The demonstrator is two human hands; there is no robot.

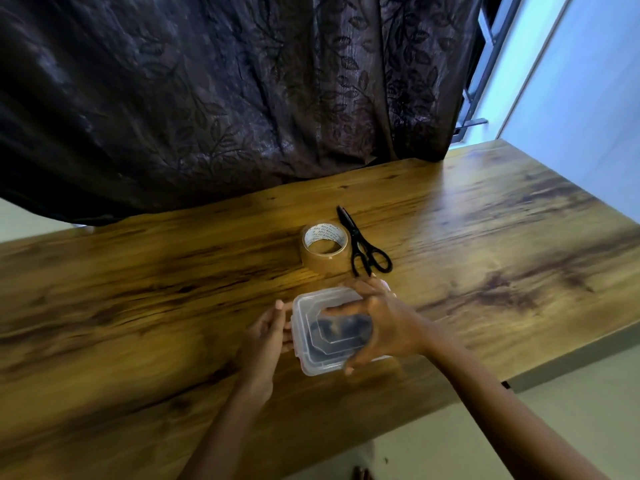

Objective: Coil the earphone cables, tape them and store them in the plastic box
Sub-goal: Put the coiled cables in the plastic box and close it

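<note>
1. The left hand (266, 336) rests flat against the left side of the plastic box (311, 355), fingers straight and together, touching its wall.
2. The plastic box sits on the wooden table (138, 289) with its clear lid on; a dark mass inside may be the earphone cables (337, 329), though blur keeps that uncertain.
3. The right hand (377, 323) lies over the lid, fingers spread apart across its top and right edge.
4. Beyond the box stands a brown tape roll (323, 247), with black scissors (363, 247) just beside it, blades closed.
5. A dark curtain (225, 98) hangs behind the table.
</note>
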